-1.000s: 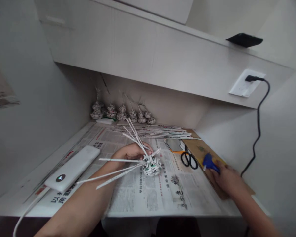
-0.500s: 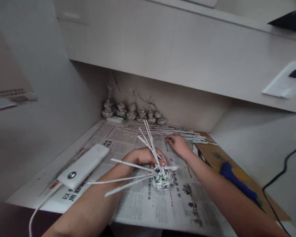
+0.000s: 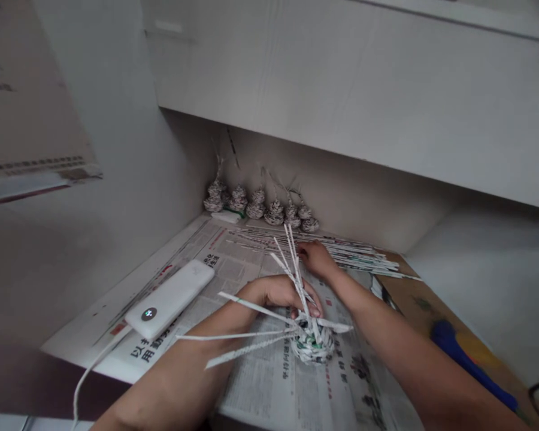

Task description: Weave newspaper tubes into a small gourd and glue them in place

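Observation:
My left hand point(image 3: 291, 293) is closed around the rim of a small woven paper gourd base point(image 3: 313, 347), which sits on the newspaper. Rolled newspaper strips point(image 3: 251, 306) fan out from its top, some upward and some to the left over my left forearm. Farther back, my right hand point(image 3: 318, 258) rests at the near side of a pile of loose rolled paper sticks point(image 3: 363, 256). Its fingers are curled together at the pile, and whatever lies between them is hidden.
Several finished paper gourds point(image 3: 256, 205) line the back wall. A white power bank point(image 3: 170, 299) with a cable point(image 3: 83, 380) lies at left. On the brown board point(image 3: 413, 299) at right is a blue-handled tool point(image 3: 467, 365). A white panel point(image 3: 341, 90) overhangs the back.
The view has turned, so the scene sits farther right. My right hand has moved left along the stick pile. My left hand keeps its hold on the woven base.

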Tool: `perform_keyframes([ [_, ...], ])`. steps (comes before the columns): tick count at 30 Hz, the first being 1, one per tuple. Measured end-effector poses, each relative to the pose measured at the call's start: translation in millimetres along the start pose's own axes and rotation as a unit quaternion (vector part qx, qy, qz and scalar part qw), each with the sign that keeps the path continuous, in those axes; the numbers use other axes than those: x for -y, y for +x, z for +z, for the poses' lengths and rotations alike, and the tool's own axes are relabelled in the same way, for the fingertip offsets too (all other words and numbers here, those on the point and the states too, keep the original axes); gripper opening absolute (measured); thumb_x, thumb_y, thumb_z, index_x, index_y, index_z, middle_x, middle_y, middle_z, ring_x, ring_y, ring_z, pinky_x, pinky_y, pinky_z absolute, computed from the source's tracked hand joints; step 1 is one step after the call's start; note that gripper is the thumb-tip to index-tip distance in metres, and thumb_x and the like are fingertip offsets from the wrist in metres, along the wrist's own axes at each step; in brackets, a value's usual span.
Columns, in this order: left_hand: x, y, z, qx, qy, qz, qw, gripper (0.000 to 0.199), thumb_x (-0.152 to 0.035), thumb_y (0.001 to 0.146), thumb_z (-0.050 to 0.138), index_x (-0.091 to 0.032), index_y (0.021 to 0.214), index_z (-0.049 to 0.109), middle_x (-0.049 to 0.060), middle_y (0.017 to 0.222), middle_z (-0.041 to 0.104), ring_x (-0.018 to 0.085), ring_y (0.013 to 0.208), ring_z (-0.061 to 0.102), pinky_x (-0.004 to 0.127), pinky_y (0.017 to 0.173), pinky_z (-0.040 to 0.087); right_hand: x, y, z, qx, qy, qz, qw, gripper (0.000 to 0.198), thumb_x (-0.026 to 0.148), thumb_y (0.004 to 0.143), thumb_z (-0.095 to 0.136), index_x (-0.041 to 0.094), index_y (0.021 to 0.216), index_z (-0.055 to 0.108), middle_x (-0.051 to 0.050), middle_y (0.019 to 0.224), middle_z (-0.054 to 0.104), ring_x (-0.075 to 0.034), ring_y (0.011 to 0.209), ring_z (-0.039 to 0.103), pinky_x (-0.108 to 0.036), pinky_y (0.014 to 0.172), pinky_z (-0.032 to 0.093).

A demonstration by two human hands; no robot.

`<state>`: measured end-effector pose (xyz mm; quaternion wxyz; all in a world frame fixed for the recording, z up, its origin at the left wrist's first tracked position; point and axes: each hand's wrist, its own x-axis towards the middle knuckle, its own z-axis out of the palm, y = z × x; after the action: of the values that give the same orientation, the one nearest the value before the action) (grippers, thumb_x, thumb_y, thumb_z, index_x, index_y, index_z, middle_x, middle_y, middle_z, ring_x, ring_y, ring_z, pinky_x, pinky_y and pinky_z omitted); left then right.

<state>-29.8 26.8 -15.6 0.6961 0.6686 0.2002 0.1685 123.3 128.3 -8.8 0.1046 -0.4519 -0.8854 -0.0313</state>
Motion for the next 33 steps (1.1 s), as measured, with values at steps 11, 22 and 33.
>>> perform_keyframes([
  [11,-3.1,-0.8,0.1,0.005,0.014,-0.007,1.000,0.043,-0.050,0.058,0.081,-0.016,0.082,0.074,0.002,0.073,0.066,0.011,0.060,0.056,0.019,0.047,0.044,-4.7,-2.0,-5.9,-0.006,0.069,0.015,0.998,0.020,0.019,0.086,0.050,0.018,0.096,0.067,-0.006,0.095,0.071,-0.018,0.088,0.061,-0.025,0.078,0.039],
  [22,-1.6,-0.3,-0.8,0.007,0.007,0.010,1.000,0.042,-0.049,0.058,0.082,-0.016,0.082,0.074,0.001,0.071,0.066,0.011,0.057,0.055,0.021,0.047,0.043,-6.5,0.0,1.9,-0.029,0.074,-0.007,0.997,0.022,0.018,0.087,0.048,0.018,0.098,0.067,-0.007,0.097,0.071,-0.019,0.091,0.061,-0.026,0.082,0.039],
  [33,1.0,0.6,-3.6,0.011,0.031,0.015,0.999,0.043,-0.052,0.061,0.079,-0.016,0.086,0.075,0.003,0.075,0.068,0.012,0.061,0.056,0.019,0.047,0.043,-1.3,4.5,3.1,-0.030,0.072,0.018,0.997,0.026,0.016,0.086,0.046,0.016,0.100,0.067,-0.009,0.097,0.070,-0.020,0.088,0.060,-0.027,0.079,0.040],
])
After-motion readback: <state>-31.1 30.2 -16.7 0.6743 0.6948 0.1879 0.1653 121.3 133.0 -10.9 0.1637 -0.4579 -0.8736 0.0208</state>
